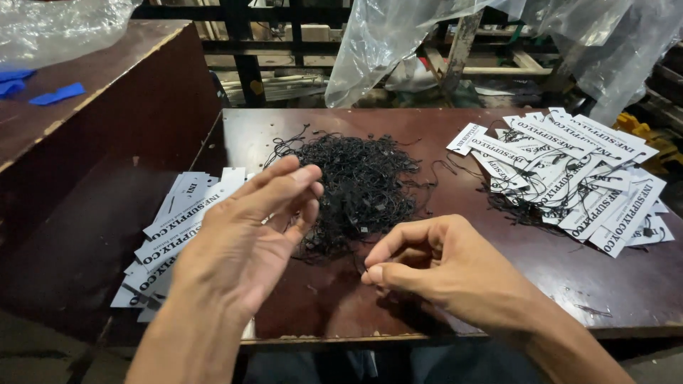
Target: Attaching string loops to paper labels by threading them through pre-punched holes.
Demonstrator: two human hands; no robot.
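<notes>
**A string is pinched beside the tangled heap**

The step in hand appears to be the picking of one thin black string point(366, 264) from the tangled heap of black strings point(359, 186) at the middle of the dark brown wooden table point(569, 277). The right hand point(445, 267) is curled, thumb and forefinger pinched together, seemingly on that string, though the strand is barely made out. The left hand point(245, 235) is held open and loose above the table, nothing gripped. A fanned stack of white printed card tags point(167, 235), without strings, lies under and left of it; a pile of white tags already strung point(576, 178) lies well apart at the right. Next, a card would probably have to be taken by the free hand and the string fed through its hole, which calls for a fine grip.
</notes>
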